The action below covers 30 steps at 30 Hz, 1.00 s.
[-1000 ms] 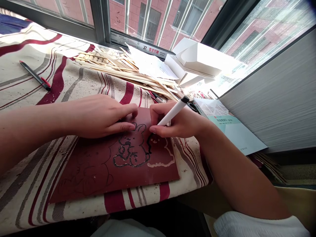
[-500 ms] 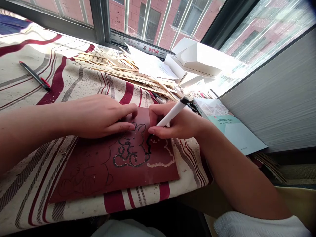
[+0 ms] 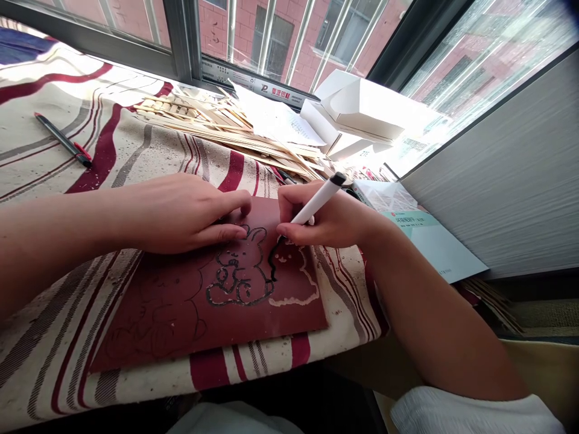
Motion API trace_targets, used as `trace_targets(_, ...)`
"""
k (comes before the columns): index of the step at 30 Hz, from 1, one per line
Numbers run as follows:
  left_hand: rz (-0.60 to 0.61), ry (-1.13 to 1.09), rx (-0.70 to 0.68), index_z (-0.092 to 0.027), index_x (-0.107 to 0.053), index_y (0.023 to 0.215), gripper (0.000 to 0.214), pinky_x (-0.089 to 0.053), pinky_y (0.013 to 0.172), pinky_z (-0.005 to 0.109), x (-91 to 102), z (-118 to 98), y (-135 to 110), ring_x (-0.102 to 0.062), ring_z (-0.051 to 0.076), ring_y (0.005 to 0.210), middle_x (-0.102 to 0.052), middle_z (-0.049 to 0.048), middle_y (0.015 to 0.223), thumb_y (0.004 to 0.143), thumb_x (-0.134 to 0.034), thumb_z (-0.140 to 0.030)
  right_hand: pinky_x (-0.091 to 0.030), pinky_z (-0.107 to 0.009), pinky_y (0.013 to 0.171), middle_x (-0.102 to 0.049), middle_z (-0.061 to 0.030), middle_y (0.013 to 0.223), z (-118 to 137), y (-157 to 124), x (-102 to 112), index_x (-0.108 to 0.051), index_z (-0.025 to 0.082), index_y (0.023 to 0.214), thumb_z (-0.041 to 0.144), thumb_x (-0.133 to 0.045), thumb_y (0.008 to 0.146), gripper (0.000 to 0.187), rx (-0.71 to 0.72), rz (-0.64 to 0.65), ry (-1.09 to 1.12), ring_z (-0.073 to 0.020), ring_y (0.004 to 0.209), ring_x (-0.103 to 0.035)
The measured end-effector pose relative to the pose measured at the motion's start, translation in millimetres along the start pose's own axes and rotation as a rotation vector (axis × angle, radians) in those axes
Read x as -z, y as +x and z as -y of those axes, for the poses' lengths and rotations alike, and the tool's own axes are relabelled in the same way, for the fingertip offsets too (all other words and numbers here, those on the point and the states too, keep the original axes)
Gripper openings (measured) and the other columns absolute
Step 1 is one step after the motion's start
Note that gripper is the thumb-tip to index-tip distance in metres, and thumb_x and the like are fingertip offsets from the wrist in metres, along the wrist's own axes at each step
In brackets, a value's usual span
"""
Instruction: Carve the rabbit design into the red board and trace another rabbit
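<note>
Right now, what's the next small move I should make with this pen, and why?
Probably extend the black stroke along the pale outline with the white marker in your right hand: the black seems to cover only the small figure's left edge, while the rest looks pale. Leave your left hand pressing the dark red sheet.

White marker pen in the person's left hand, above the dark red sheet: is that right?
Wrong hand: the head view shows the white plastic marker pen in the person's right hand, above the dark red sheet.
</note>
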<state>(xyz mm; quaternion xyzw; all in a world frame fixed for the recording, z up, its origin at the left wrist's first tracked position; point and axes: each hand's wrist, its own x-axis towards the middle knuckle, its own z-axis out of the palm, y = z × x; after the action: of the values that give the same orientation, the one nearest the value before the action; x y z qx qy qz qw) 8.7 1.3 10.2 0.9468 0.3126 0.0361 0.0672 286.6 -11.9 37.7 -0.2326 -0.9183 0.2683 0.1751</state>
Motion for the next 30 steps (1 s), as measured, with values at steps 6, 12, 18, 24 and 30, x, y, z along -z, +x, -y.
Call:
trace_targets(6, 0.025, 0.007, 0.012, -0.031, -0.057, 0.102, 0.040, -0.033, 0.057, 0.040, 5.8, -4, -2, -0.064, 0.029, 0.056, -0.076, 0.0066, 0.074, 0.101, -0.037, -0.066, -0.033, -0.024, 0.055, -0.052, 0.0067, 0.068, 1, 0, -1, -0.049, 0.022, 0.078, 0.021, -0.069, 0.095, 0.027, 0.016, 0.017, 0.055, -0.0080, 0.061, -0.044)
trace_targets(12, 0.049, -0.008, 0.052, -0.032, -0.056, 0.101, 0.043, -0.031, 0.060, 0.041, 5.2, -4, 0, -0.063, 0.030, 0.057, -0.074, 0.0064, 0.075, 0.097, -0.036, -0.070, -0.032, -0.024, 0.056, -0.052, 0.0066, 0.068, 0, 0, 0, -0.048, 0.023, 0.078, 0.020, -0.070, 0.092, 0.026, -0.018, 0.011, 0.035, -0.0087, 0.063, -0.044)
trace_targets(18, 0.020, -0.017, 0.033, -0.032, -0.058, 0.103, 0.044, -0.029, 0.060, 0.042, -0.6, 1, 0, -0.063, 0.031, 0.057, -0.076, 0.0066, 0.077, 0.099, -0.036, -0.070, -0.033, -0.024, 0.055, -0.054, 0.0063, 0.067, -1, 0, 0, -0.048, 0.023, 0.078, 0.022, -0.068, 0.093, 0.024, -0.003, -0.005, -0.004, -0.0088, 0.062, -0.044)
trace_targets(24, -0.041, -0.017, -0.032, -0.033, -0.059, 0.101, 0.046, -0.030, 0.056, 0.042, -1.1, 4, -2, -0.062, 0.029, 0.052, -0.076, 0.0065, 0.073, 0.102, -0.035, -0.072, -0.032, -0.025, 0.055, -0.056, 0.0057, 0.065, 0, -1, 3, -0.050, 0.023, 0.078, 0.024, -0.068, 0.092, 0.023, -0.022, -0.031, -0.087, -0.0098, 0.060, -0.045)
trace_targets(30, 0.062, -0.009, 0.031, -0.031, -0.058, 0.103, 0.042, -0.035, 0.058, 0.042, 10.4, -6, -1, -0.066, 0.032, 0.059, -0.077, 0.0088, 0.076, 0.101, -0.036, -0.068, -0.033, -0.024, 0.052, -0.055, 0.0067, 0.065, 0, -1, 1, -0.050, 0.022, 0.078, 0.022, -0.069, 0.093, 0.024, 0.027, -0.010, -0.007, -0.0081, 0.057, -0.044)
